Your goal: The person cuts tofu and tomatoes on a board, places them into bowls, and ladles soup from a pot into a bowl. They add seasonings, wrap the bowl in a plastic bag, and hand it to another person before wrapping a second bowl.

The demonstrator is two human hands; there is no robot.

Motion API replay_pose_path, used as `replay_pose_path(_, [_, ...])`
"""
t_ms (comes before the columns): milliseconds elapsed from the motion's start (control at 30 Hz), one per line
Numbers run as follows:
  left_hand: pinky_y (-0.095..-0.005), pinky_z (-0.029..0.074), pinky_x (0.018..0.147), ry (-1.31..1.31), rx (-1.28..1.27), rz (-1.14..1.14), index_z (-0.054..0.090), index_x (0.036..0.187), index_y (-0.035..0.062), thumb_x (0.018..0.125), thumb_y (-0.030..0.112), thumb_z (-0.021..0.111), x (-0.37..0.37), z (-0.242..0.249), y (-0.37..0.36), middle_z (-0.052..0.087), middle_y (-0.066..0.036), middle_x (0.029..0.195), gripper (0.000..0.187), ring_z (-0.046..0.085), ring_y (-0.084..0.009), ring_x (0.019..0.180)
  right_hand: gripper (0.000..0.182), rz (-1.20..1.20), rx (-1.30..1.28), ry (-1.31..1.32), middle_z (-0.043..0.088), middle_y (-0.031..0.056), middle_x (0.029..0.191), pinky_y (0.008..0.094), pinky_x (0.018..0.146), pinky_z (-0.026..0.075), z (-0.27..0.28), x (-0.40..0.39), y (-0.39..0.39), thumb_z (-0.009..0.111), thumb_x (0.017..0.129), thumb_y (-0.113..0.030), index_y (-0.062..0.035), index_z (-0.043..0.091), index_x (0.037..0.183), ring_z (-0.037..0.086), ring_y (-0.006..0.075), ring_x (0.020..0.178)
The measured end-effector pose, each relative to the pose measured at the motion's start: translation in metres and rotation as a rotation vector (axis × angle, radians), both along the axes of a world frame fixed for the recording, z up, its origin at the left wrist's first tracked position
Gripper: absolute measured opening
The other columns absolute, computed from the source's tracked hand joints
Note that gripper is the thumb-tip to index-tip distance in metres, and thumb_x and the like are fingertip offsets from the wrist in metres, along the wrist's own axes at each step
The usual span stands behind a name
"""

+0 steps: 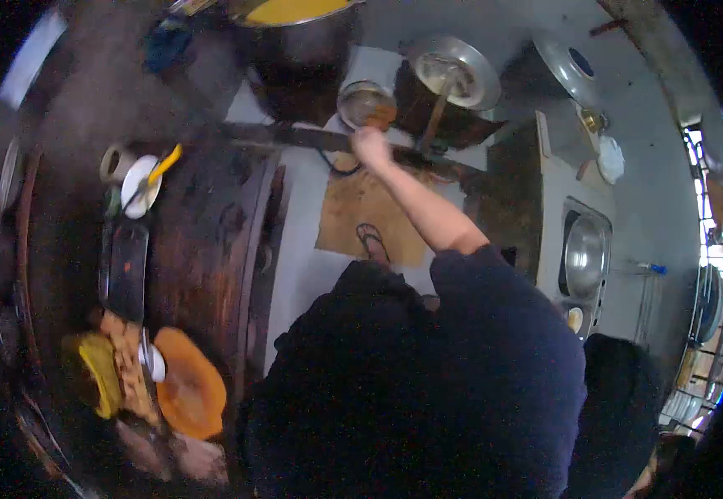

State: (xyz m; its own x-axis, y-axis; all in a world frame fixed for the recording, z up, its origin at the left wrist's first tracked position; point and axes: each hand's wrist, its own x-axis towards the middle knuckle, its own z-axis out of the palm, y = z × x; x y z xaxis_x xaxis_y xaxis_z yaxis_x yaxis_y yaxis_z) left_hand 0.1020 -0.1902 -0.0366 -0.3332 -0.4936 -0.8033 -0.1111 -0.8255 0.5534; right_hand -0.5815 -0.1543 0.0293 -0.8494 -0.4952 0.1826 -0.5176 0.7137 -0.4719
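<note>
My right arm stretches forward, and my right hand (370, 148) is closed at the near edge of a small round metal pan (366, 105). The grip looks to be on the pan, though blur hides the fingers' detail. Something orange-brown shows in the pan's right side. To its right stands a wide metal basin (480, 83) with a long brown stick-like handle (436, 121) leaning from it. My left hand is out of sight.
At left, a dark wooden table (203, 241) bears an orange basin (191, 382), a yellow item (102, 374) and a white dish (142, 187). A metal sink (584, 254) lies at right. Beneath my foot is a brown mat (345, 220). A yellow-filled vessel (291, 10) stands ahead.
</note>
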Motion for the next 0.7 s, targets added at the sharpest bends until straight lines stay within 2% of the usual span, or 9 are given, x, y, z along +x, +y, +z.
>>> replay_pose_path(67, [-0.0365,0.04,0.086,-0.05,-0.005,-0.12,0.047,0.116,0.0103,0.089,0.035,0.037,-0.051,-0.005,-0.013,0.05,-0.01,0.119,0.037,0.049,-0.0206,0.104,0.029,-0.472,-0.405,-0.195,0.058,0.0213,0.079,0.0415,0.072,0.045,0.028,-0.061,0.084,0.053,0.075,-0.028,0.0,0.056,0.081,0.057,0.0356,0.079])
replay_pose_path(133, [-0.0364,0.041,0.085,-0.107,-0.006,-0.234,0.047,0.116,0.0104,0.09,0.035,0.037,-0.1,-0.001,-0.023,0.05,-0.01,0.119,0.037,0.05,-0.0203,0.104,0.073,-0.804,-0.066,-0.455,0.052,0.0262,0.108,0.0388,0.086,0.04,-0.027,-0.135,0.134,0.066,0.061,-0.047,0.0098,0.049,0.104,0.05,0.0361,0.104])
replay_pose_path(267, [-0.0362,0.042,0.084,-0.19,-0.049,-0.41,0.048,0.115,0.0106,0.09,0.035,0.036,-0.182,0.01,-0.05,0.05,-0.01,0.119,0.037,0.05,-0.0197,0.102,0.094,-0.807,0.012,-0.737,0.045,0.0217,0.119,0.0423,0.095,0.034,-0.081,-0.178,0.161,0.074,0.052,-0.052,0.0076,0.038,0.115,0.043,0.0343,0.112])
replay_pose_path(333, [-0.0361,0.042,0.083,-0.227,-0.101,-0.489,0.048,0.115,0.0106,0.09,0.035,0.036,-0.217,0.027,-0.065,0.05,-0.01,0.119,0.038,0.051,-0.0193,0.101,0.094,-0.818,0.037,-0.797,0.043,0.0215,0.121,0.0427,0.096,0.033,-0.158,-0.197,0.16,0.075,0.051,-0.05,0.0076,0.038,0.116,0.042,0.0343,0.113])
replay_pose_path(433, [-0.036,0.043,0.082,-0.322,-0.274,-0.661,0.048,0.115,0.0107,0.09,0.035,0.035,-0.273,0.073,-0.085,0.05,-0.01,0.119,0.038,0.051,-0.0189,0.1,0.095,-0.477,-0.669,-0.577,0.05,0.0271,0.112,0.0385,0.088,0.04,-0.21,-0.215,0.154,0.077,0.054,-0.04,0.0132,0.031,0.118,0.047,0.0354,0.108])
replay_pose_path(500, [-0.0359,0.043,0.081,-0.372,-0.382,-0.733,0.048,0.115,0.0108,0.09,0.036,0.034,-0.315,0.105,-0.085,0.05,-0.009,0.119,0.038,0.052,-0.0186,0.099,0.08,-0.813,-0.291,-0.791,0.051,0.0273,0.106,0.04,0.086,0.041,-0.136,-0.221,0.143,0.07,0.063,-0.027,0.0104,0.027,0.119,0.051,0.0379,0.101])
replay_pose_path(533, [-0.0372,0.047,0.076,-0.355,-0.426,-0.604,0.053,0.107,0.0051,0.089,0.028,0.041,-0.33,0.109,-0.078,0.059,-0.013,0.093,0.031,0.056,-0.0272,0.09,0.08,-0.823,-0.296,-0.792,0.051,0.0273,0.106,0.04,0.086,0.041,-0.122,-0.23,0.148,0.07,0.063,-0.027,0.0104,0.027,0.119,0.051,0.0379,0.101])
replay_pose_path(633, [-0.0378,0.047,0.075,0.092,0.286,-0.148,0.052,0.105,0.0033,0.087,0.026,0.044,-0.225,-0.024,-0.118,0.057,-0.012,0.097,0.03,0.054,-0.0282,0.091,0.068,-0.796,-0.106,-0.615,0.052,0.028,0.103,0.0433,0.083,0.041,-0.064,-0.256,0.172,0.057,0.071,-0.014,0.0032,0.019,0.125,0.052,0.0403,0.095])
replay_pose_path(700, [-0.0378,0.047,0.075,0.064,0.262,-0.174,0.053,0.104,0.0036,0.086,0.025,0.044,-0.213,-0.029,-0.107,0.057,-0.012,0.097,0.029,0.054,-0.0281,0.09,0.064,-0.733,-0.051,-0.557,0.054,0.0273,0.101,0.0442,0.079,0.042,-0.042,-0.269,0.2,0.052,0.075,-0.013,0.0001,0.018,0.127,0.054,0.0406,0.091])
